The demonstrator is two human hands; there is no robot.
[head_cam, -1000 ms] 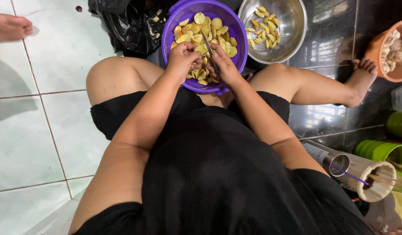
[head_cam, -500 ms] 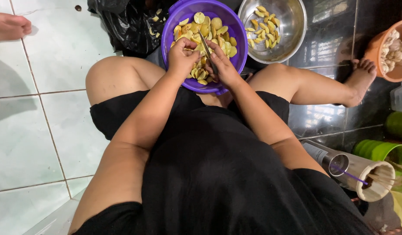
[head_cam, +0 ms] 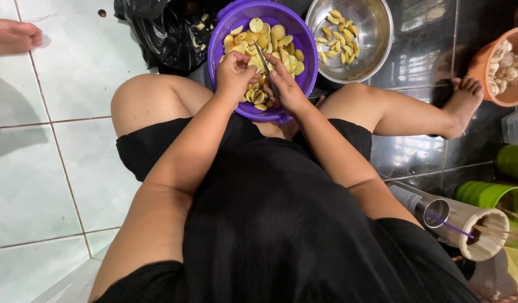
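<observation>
My left hand (head_cam: pixel 235 72) pinches one small yellow piece in a tight grip over the near side of the purple bowl (head_cam: pixel 225 31), while my right hand (head_cam: pixel 286 88) is closed round a knife (head_cam: pixel 264 66), blade pointing far. By my reckoning much is left: the bowl is heaped with yellow pieces (head_cam: pixel 270 36). The steel bowl (head_cam: pixel 377 50) to the right holds only a thin scatter of cut slices (head_cam: pixel 336 38).
</observation>
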